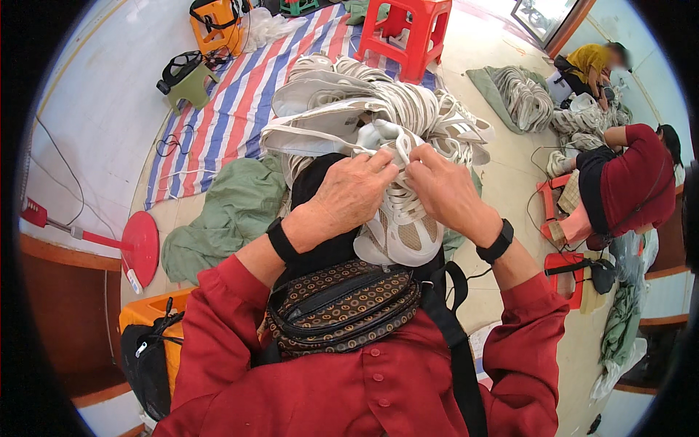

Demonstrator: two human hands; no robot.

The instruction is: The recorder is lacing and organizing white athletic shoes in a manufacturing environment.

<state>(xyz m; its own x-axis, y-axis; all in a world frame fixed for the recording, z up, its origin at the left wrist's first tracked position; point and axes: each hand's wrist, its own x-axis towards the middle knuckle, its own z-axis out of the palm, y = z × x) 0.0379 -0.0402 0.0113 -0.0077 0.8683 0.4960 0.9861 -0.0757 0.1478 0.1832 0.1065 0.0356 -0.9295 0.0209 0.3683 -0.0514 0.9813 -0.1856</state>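
A white and beige sneaker (pixel 409 237) rests on my lap, toe toward me, its white shoelace (pixel 405 200) threaded up the front. My left hand (pixel 353 186) is closed in a pinch on a lace end at the top of the lacing. Facing it, my right hand (pixel 450 191) pinches the lace from the other side, and the two sets of fingertips nearly meet. Just beyond my hands lies a large heap of similar white sneakers (pixel 320 98), packed side by side. The fingertips partly cover the lace, so the exact crossing there is hidden.
A striped plastic sheet (pixel 218 120) and a green cloth (pixel 226 207) cover floor at the left. A red stool (pixel 408 33) stands beyond the heap. Two people sit at the right near another shoe pile (pixel 520 98). A patterned waist bag (pixel 342 302) is at my front.
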